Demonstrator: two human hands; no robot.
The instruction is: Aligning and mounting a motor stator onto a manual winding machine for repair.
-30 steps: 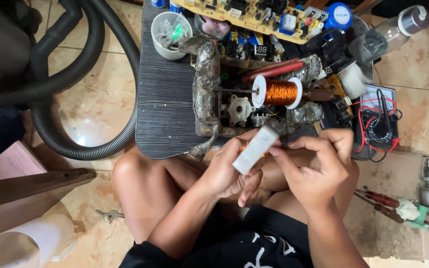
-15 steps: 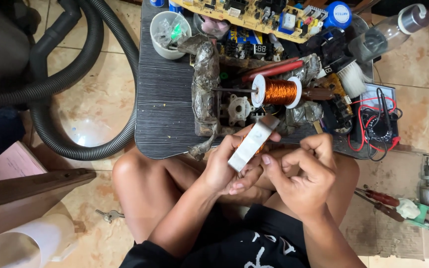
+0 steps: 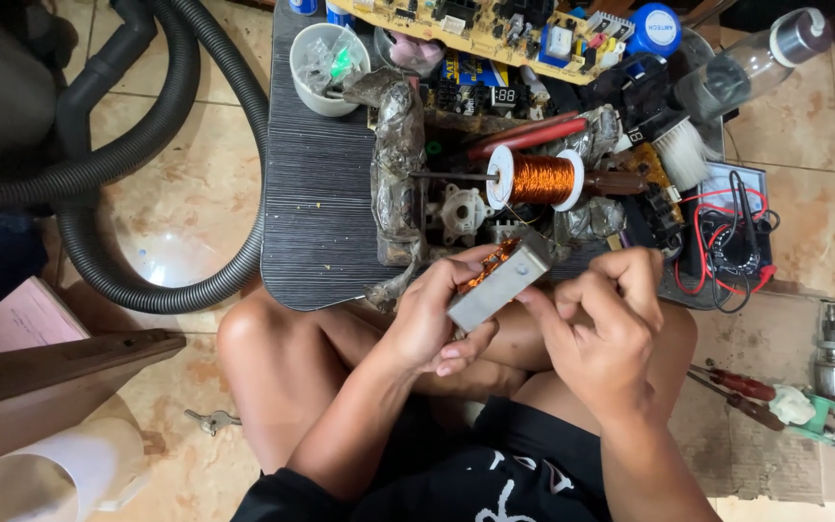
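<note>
- Metal block (image 3: 498,286) has turned in the grip since a second ago: then it showed a pale flat face standing near upright, now it lies tilted, top end toward 2 o'clock, with the copper winding (image 3: 488,263) on its upper side in view.
- Left hand (image 3: 434,314): fingers curled shut around the block's lower-left end, thumb lying along the winding side. Holds the block over the lap, just off the near edge of the dark board (image 3: 319,193).
- Right hand (image 3: 603,324): has slid in from 4 o'clock; fingers bent, tips pinched against the block's right edge. Can't tell if a wire is between them, too fine to see.
- Judgement: the block was rotated to bring the coil face up, so the work in hand is now on the winding itself.
- Spool of copper wire (image 3: 542,179) sits on the board at 12 o'clock of the block, close but apart, unmoved.
- Meter with red leads (image 3: 733,232) at 3 o'clock, untouched.
</note>
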